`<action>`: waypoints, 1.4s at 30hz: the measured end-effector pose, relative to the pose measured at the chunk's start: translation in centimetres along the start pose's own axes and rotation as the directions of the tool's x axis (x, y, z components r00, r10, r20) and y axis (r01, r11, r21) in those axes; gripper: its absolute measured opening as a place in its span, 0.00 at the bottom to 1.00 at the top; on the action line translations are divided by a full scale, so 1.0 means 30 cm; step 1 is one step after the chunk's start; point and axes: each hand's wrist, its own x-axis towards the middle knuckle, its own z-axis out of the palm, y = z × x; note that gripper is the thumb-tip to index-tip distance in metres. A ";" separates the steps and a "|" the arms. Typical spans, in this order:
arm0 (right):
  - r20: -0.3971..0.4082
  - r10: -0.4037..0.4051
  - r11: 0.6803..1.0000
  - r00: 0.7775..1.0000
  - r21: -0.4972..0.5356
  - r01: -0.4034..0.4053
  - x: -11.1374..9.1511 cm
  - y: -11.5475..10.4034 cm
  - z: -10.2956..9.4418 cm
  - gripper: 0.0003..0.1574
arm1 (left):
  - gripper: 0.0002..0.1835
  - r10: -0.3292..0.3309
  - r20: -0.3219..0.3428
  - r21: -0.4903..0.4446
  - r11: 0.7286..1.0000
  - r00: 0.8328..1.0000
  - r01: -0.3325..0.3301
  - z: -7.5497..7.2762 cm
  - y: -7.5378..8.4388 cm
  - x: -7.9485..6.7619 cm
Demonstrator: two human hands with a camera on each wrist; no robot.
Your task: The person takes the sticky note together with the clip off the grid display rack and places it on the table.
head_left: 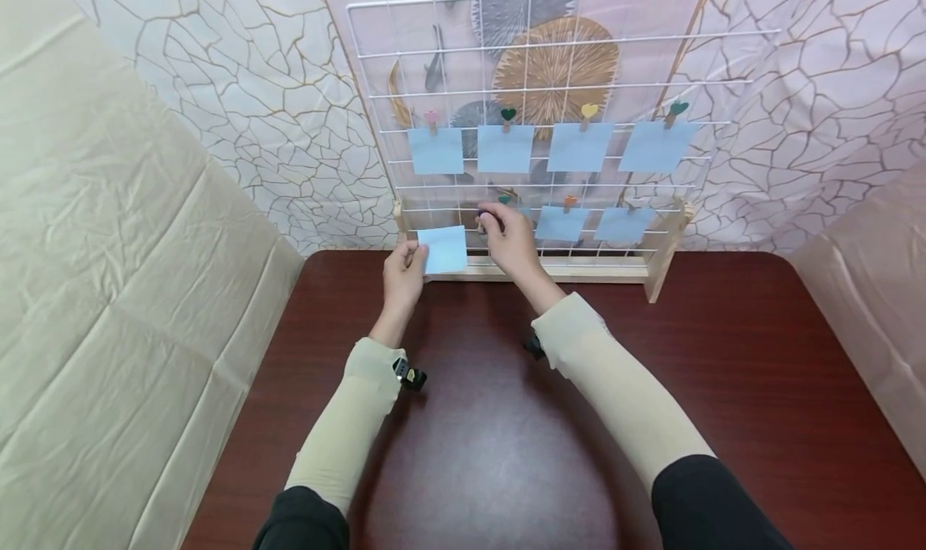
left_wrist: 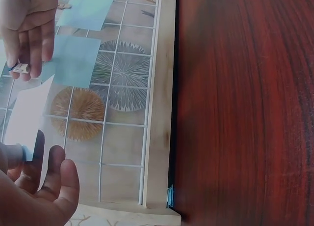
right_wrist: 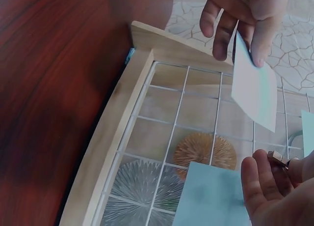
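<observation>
My left hand (head_left: 403,275) pinches a light blue paper note (head_left: 443,250) by its left edge, between thumb and fingers, in front of the grid's lower left part. To the right of that note, my right hand (head_left: 515,240) pinches a small wooden clothespin (right_wrist: 275,157) with a dark top. In the right wrist view the clothespin lies between thumb and fingertips, apart from the held note. Right behind my right hand, another blue note (right_wrist: 208,196) hangs on the white wire grid (head_left: 434,186), partly hidden in the head view.
Upper notes (head_left: 505,148) hang from heart-topped clothespins in a row, with more blue notes (head_left: 560,223) on the lower row. The grid stands in a wooden base (head_left: 593,273) at the back of the dark red table (head_left: 477,421). A patterned cloth (head_left: 289,92) hangs behind.
</observation>
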 end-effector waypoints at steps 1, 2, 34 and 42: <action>0.001 0.002 1.000 1.000 0.003 -0.002 -0.004 0.005 -0.003 0.20 | 0.11 0.000 0.004 0.000 1.000 1.000 0.000 -0.002 0.000 -0.003; 0.000 0.004 1.000 1.000 0.011 -0.004 -0.008 0.010 -0.005 0.20 | 0.11 0.003 0.004 0.001 1.000 1.000 -0.003 -0.003 0.001 -0.005; -0.032 0.106 0.994 0.994 0.029 -0.105 -0.163 0.151 -0.115 0.18 | 0.13 -0.001 -0.025 0.055 0.998 1.000 0.002 -0.055 -0.062 -0.085; -0.043 0.142 0.990 0.989 0.009 -0.142 -0.209 0.183 -0.152 0.17 | 0.13 -0.012 -0.036 0.060 0.998 0.999 0.014 -0.065 -0.088 -0.103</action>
